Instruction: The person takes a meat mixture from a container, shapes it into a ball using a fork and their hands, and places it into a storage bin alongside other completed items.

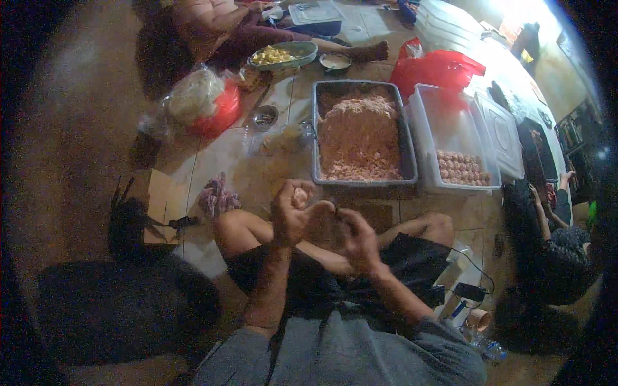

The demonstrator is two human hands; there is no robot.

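My left hand [291,217] is raised above my crossed legs, its fingers curled around a small pale pink lump of meat mixture [300,197]. To its right, my right hand [361,241] has loosely bent fingers set apart, and I see nothing held in it. Motion blurs its fingertips. Just beyond both hands stands a grey plastic tub [365,182] with a large mass of pink ground meat mixture [359,130]. Beside it on the right is a translucent plastic box [451,123], where rows of meatballs [461,169] lie at the near end.
A red plastic bag [437,67] stands behind the box, whose lid [504,130] leans alongside. Far left are a bundled bag [198,96], a small metal bowl [265,116], a cloth [219,195] and a cardboard box [161,205]. Other people sit ahead [212,24] and right [555,246].
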